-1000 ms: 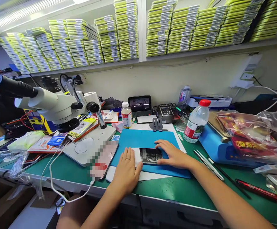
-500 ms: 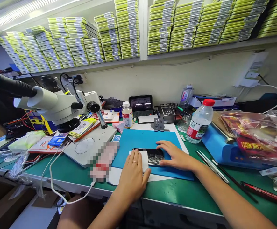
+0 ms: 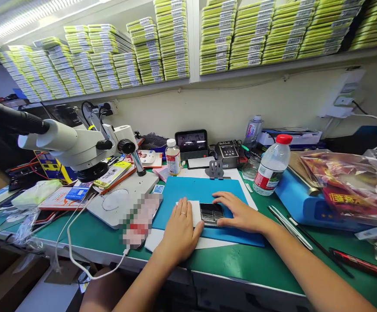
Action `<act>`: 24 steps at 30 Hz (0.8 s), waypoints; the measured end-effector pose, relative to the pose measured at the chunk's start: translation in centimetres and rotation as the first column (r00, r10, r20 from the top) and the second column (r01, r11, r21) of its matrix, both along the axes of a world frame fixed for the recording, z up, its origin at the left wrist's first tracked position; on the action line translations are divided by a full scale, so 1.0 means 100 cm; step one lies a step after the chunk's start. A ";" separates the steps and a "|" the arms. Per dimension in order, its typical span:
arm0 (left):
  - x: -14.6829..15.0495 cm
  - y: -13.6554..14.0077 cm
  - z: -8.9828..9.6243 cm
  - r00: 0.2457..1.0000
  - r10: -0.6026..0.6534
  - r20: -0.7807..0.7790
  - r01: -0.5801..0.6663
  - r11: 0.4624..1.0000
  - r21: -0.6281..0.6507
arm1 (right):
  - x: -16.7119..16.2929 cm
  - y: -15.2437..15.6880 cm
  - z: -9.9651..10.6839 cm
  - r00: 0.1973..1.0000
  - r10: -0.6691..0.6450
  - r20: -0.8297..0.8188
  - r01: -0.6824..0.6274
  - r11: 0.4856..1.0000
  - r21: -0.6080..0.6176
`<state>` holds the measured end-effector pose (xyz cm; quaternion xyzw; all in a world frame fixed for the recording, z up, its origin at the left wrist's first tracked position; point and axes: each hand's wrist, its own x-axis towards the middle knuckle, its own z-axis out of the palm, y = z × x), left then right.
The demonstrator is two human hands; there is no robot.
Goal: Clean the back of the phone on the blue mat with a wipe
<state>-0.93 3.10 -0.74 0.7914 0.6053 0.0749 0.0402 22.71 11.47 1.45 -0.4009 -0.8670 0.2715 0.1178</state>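
A dark, glossy phone-like panel [image 3: 212,213] with bright streaks of reflection lies on a blue mat [image 3: 182,186]. My right hand [image 3: 235,211] holds its right end, thumb on the near edge and fingers at the far edge. Covering the panel's left part is a white sheet [image 3: 195,211] that could be cloth or paper. My left hand [image 3: 182,227], a ring on one finger, rests flat on this sheet with fingers stretched out. The panel's left end is hidden beneath sheet and hand.
A microscope [image 3: 68,143] stands at left over its pale base [image 3: 117,203]. A partly blurred phone [image 3: 143,221] on a white cable lies left of the mat. At right are a red-capped bottle [image 3: 273,164], tweezers [image 3: 289,226] and a blue machine [image 3: 295,203].
My left hand has shifted slightly left. The white sheet now spreads over the panel's upper left part, where dark surface showed before. My right hand has stayed in place.
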 end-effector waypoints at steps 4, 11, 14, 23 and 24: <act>0.006 0.006 0.004 1.000 0.029 -0.001 -0.029 1.000 -0.012 | 0.001 0.002 -0.003 1.000 0.001 -0.003 -0.001 1.000 0.018; 0.001 -0.035 -0.019 0.997 -0.033 0.067 0.030 0.998 0.050 | 0.003 0.005 -0.008 1.000 0.022 -0.009 -0.022 0.999 0.033; 0.011 -0.016 -0.010 0.996 -0.062 0.069 0.061 0.998 0.022 | 0.001 0.006 -0.006 1.000 0.018 0.007 -0.019 0.999 0.033; 0.029 -0.018 -0.015 0.990 -0.115 0.076 0.110 0.992 0.068 | 0.008 0.014 -0.023 0.993 0.030 -0.111 -0.025 0.998 0.050; 0.023 -0.022 -0.017 0.989 -0.126 0.076 0.122 0.991 0.064 | 0.009 0.015 -0.026 0.992 0.027 -0.123 -0.021 0.998 0.051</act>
